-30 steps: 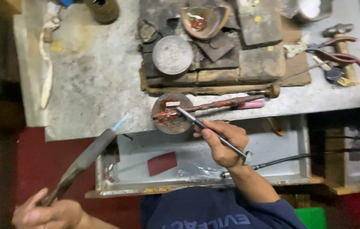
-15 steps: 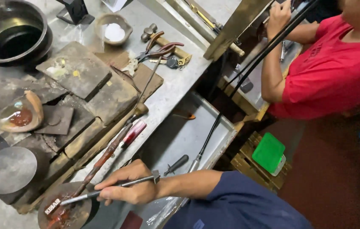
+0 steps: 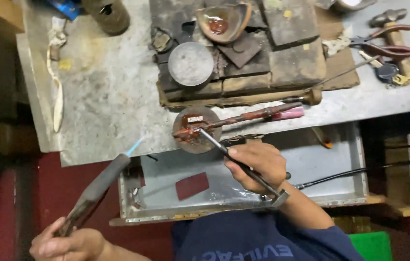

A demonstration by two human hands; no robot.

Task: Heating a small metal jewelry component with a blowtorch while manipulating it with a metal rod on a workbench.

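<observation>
Right hand [image 3: 258, 164] grips tweezers [image 3: 236, 162], tips on the workpiece [image 3: 191, 129] atop the round block [image 3: 196, 130]; left hand [image 3: 69, 241] grips torch [image 3: 96, 188], flame left of block; steady it closer

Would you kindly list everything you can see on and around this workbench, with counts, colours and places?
Torch: one, dark handle, small blue flame at tip, lower left.
Tweezers: one, grey metal, tips at the round dish.
Round dish: one, rusty brown, bench front edge.
Rod tool: one, reddish with pink handle, lying right of the dish.
Soldering blocks: several, dark charred, bench centre.
Metal disc: one, grey, on the blocks.
Broken bowl: one, brown, top centre.
Pliers: red handles, upper right; count unclear.
Drawer tray: one, grey metal, open under the bench.
Bench top: one, grey.
Left hand: grip on the torch.
Right hand: grip on the tweezers.
</observation>
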